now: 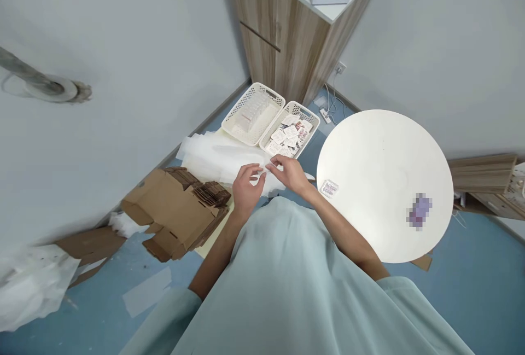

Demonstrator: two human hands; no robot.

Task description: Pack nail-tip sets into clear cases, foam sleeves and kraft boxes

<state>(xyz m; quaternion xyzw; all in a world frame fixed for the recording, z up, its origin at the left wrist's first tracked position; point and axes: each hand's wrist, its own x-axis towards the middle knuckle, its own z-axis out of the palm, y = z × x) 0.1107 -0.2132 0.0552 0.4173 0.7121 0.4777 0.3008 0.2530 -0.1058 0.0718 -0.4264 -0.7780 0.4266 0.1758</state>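
White sheets [217,153] lie in a loose pile around the centre of the frame, spreading toward the left, and both my hands are over them. My left hand [248,184] is half curled, its thumb bent toward its fingers. My right hand [287,173] has its fingertips drawn together, close to those of the left. I cannot tell whether either one pinches anything, since what lies between them is pale and too small to make out.

Just above the pile, a basket [239,135] carries clear cases [252,111], and beside it a second basket [299,110] holds printed cards [289,133]. Flattened cardboard [172,207] is stacked left of centre. Right of centre stands a round white table [377,163] bearing a small printed packet [329,188] near its left edge and a blurred purple thing [419,211] at lower right. A wooden cabinet [279,16] fills the top middle.
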